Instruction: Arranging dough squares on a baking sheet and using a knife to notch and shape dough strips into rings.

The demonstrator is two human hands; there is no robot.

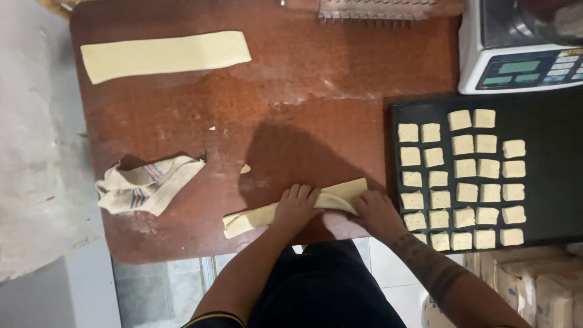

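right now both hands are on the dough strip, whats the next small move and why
Probably keep folding the strip lengthwise, sliding the left hand toward the free left end. Under the right hand the dough already looks doubled over, while the left end lies flatter on the table. Both hands press it, so a short slide should do.

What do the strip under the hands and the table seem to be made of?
Strip: probably soft raw dough, pale yellow and matt, since it folds under the left hand and right hand. Table: likely wood, reddish-brown, worn, dusted with what looks like flour.
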